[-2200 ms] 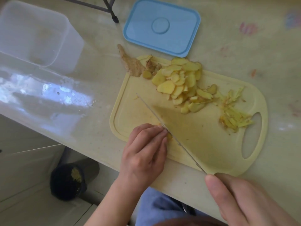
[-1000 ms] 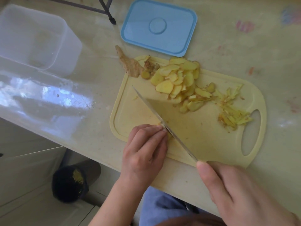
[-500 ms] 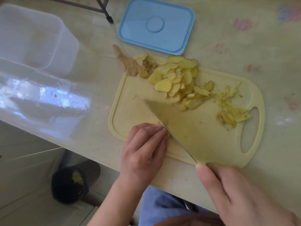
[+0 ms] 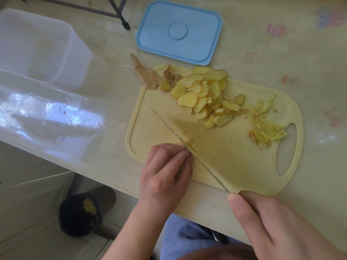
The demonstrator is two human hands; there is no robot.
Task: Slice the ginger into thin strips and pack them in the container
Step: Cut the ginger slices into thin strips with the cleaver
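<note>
Curled knuckles-forward, the left hand (image 4: 166,171) pinned a small stack of ginger slices (image 4: 190,144) against the cutting board (image 4: 234,166) near its lower left corner, only a sliver of yellow showing past the fingertips. At the lower right of the frame the right hand (image 4: 270,224) was closed around the knife (image 4: 187,145), whose handle was hidden inside the fist; the thin blade ran diagonally up and left, its edge right beside the left knuckles. Ginger that thin looked light, stiff and somewhat slick with juice, so it probably needed firm downward pressure close to the cut, fingertips tucked back. Uncut slices (image 4: 204,94) lay heaped at the board's upper middle, finished strips (image 4: 264,130) near the handle hole at right, and peel (image 4: 144,74) at the upper left corner. At the upper left of the frame, cut off by the edge, stood the clear container (image 4: 43,47), its contents hard to make out, while its blue lid (image 4: 179,31) lay at top centre. How many slices sat under the fingers could not be told.
</note>
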